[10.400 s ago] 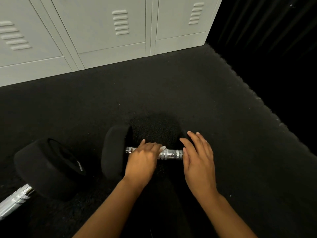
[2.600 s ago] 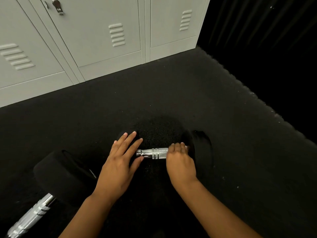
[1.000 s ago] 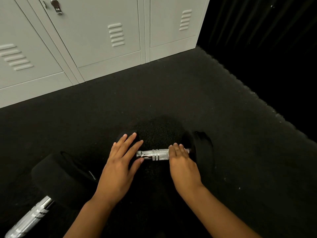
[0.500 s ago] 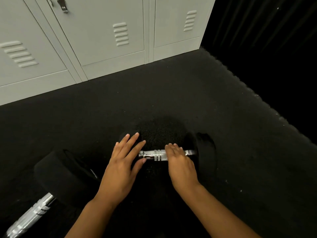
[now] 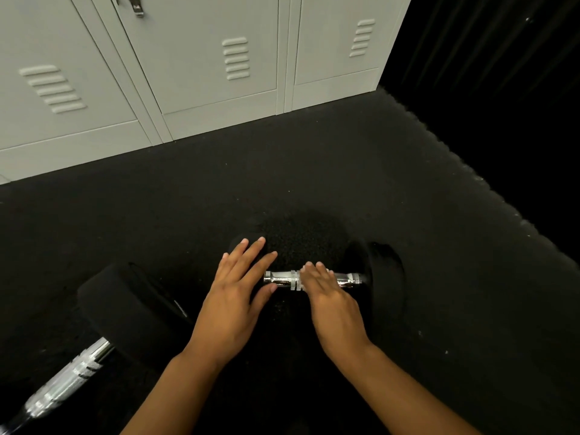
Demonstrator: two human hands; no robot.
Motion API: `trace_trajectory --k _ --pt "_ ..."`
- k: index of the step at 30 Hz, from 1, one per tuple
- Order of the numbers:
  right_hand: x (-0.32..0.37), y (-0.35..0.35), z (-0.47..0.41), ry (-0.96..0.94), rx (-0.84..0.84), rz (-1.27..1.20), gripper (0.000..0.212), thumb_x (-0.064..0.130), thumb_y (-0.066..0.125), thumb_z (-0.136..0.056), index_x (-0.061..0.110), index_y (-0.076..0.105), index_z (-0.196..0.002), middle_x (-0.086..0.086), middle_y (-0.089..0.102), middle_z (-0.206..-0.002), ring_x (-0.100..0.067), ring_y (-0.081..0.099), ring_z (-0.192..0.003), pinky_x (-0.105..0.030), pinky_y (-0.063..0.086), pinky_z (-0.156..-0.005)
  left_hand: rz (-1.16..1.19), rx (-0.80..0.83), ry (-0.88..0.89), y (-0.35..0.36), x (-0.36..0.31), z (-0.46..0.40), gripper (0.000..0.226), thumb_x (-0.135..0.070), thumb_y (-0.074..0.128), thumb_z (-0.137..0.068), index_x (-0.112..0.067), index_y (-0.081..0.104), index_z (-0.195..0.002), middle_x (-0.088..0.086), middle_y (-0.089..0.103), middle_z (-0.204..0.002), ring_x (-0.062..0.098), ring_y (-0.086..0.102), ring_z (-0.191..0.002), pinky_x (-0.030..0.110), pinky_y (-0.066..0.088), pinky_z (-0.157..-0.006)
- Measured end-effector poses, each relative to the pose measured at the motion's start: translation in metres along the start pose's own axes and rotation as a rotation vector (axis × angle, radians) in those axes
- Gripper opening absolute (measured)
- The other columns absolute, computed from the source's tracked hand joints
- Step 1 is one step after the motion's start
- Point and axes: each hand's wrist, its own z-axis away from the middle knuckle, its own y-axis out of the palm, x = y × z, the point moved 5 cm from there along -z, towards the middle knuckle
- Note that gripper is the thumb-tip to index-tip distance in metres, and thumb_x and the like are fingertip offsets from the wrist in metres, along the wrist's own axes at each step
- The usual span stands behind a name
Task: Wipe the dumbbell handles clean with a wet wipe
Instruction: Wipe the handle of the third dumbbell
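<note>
A black dumbbell lies crosswise on the dark floor, its chrome handle [image 5: 281, 279] shining between my two hands. My left hand [image 5: 237, 290] rests flat with straight fingers on the dumbbell's left head, mostly hiding it. My right hand [image 5: 329, 296] lies over the middle and right part of the handle, fingers laid across it; a wipe under it cannot be made out. The right head [image 5: 384, 277] stands free beside my right hand. A second dumbbell lies at the lower left, with a black head [image 5: 131, 312] and a chrome handle [image 5: 62, 384].
Grey metal lockers [image 5: 194, 67] run along the back, one with a latch [image 5: 135, 6] at the top. The black rubber floor [image 5: 219, 189] stretches in front of them. A dark ribbed wall [image 5: 489, 89] closes the right side.
My right hand has slid left along the handle, from its right end toward the middle. My left hand stays on the left head. The view has shifted slightly.
</note>
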Motion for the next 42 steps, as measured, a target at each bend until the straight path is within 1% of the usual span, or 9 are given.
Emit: trace_trajectory --k 2,5,11,16,21,26,35,39,42 --pt "-0.005 -0.008 0.007 -0.071 0.043 -0.021 0.047 0.000 0.065 -0.077 0.003 0.057 -0.123 -0.013 0.055 -0.129 -0.023 0.044 -0.124 -0.033 0.027 -0.102 0.006 0.007 0.003 0.000 0.000 0.001 0.051 -0.040 0.044 -0.089 -0.030 0.038 -0.138 -0.013 0.021 -0.151 0.002 0.002 -0.141 0.031 0.003 -0.113" --pt "-0.010 -0.015 0.011 -0.226 0.139 -0.061 0.058 -0.005 0.039 -0.094 0.011 0.018 -0.146 0.005 0.006 -0.149 -0.009 -0.001 -0.137 -0.016 -0.003 -0.107 0.004 0.005 0.016 0.000 0.000 0.003 0.051 -0.040 0.043 -0.089 -0.029 0.040 -0.139 -0.011 0.022 -0.152 0.004 0.003 -0.141 0.032 0.003 -0.113" --pt "-0.011 -0.005 -0.014 -0.082 0.084 -0.123 0.033 0.002 0.058 -0.088 0.007 0.061 -0.121 -0.013 0.052 -0.132 -0.028 0.043 -0.128 -0.031 0.023 -0.106 -0.006 -0.017 0.005 -0.001 -0.001 -0.001 0.050 -0.041 0.041 -0.090 -0.027 0.040 -0.138 -0.012 0.021 -0.151 0.001 0.001 -0.140 0.022 -0.005 -0.110" --pt "-0.014 -0.001 -0.014 0.017 -0.049 -0.174 0.024 0.002 0.070 -0.079 0.004 0.070 -0.102 -0.014 0.066 -0.112 -0.028 0.061 -0.109 -0.038 0.040 -0.098 -0.012 -0.026 0.006 -0.001 0.000 -0.005 0.048 -0.032 0.052 -0.092 -0.027 0.040 -0.138 -0.013 0.020 -0.150 0.002 0.002 -0.140 0.022 -0.006 -0.110" --pt "-0.018 0.005 0.000 -0.124 -0.044 0.021 0.051 -0.004 0.076 -0.069 0.003 0.062 -0.117 -0.015 0.062 -0.121 -0.029 0.056 -0.115 -0.044 0.036 -0.099 -0.017 0.000 0.015 -0.003 -0.001 -0.001 0.051 -0.040 0.042 -0.091 -0.030 0.036 -0.140 -0.014 0.017 -0.151 0.000 -0.001 -0.140 0.022 -0.006 -0.110" --pt "-0.016 0.004 -0.012 0.060 -0.114 -0.186 0.037 -0.009 0.072 -0.071 0.003 0.068 -0.106 -0.015 0.067 -0.109 -0.030 0.062 -0.106 -0.045 0.041 -0.098 -0.019 -0.003 0.014 -0.001 0.001 -0.005 0.052 -0.039 0.045 -0.091 -0.028 0.035 -0.141 -0.012 0.019 -0.152 0.002 0.000 -0.140 0.025 -0.004 -0.111" --pt "0.013 0.007 -0.029 0.010 -0.026 -0.102 0.014 0.002 0.063 -0.079 0.011 0.068 -0.089 -0.005 0.068 -0.088 -0.024 0.065 -0.083 -0.035 0.051 -0.078 -0.005 0.009 0.009 0.002 0.002 -0.001 0.054 -0.047 0.037 -0.091 -0.030 0.033 -0.141 -0.014 0.018 -0.152 0.002 0.000 -0.141 0.030 0.000 -0.112" --pt "0.013 0.009 -0.011 -0.107 -0.033 -0.037 0.034 0.000 0.076 -0.068 0.005 0.069 -0.102 -0.013 0.068 -0.107 -0.027 0.064 -0.101 -0.041 0.045 -0.092 -0.009 0.030 0.013 0.001 0.004 -0.001 0.056 -0.052 0.033 -0.090 -0.032 0.031 -0.142 -0.015 0.016 -0.152 -0.001 -0.003 -0.140 0.026 -0.003 -0.111" --pt "0.008 0.003 -0.016 -0.110 -0.018 -0.020 0.031 0.000 0.073 -0.071 0.007 0.069 -0.101 -0.010 0.070 -0.101 -0.025 0.066 -0.096 -0.036 0.048 -0.089 -0.014 0.034 0.011 0.001 0.003 0.000 0.054 -0.050 0.036 -0.090 -0.034 0.028 -0.141 -0.017 0.013 -0.152 -0.002 -0.005 -0.139 0.022 -0.006 -0.110"
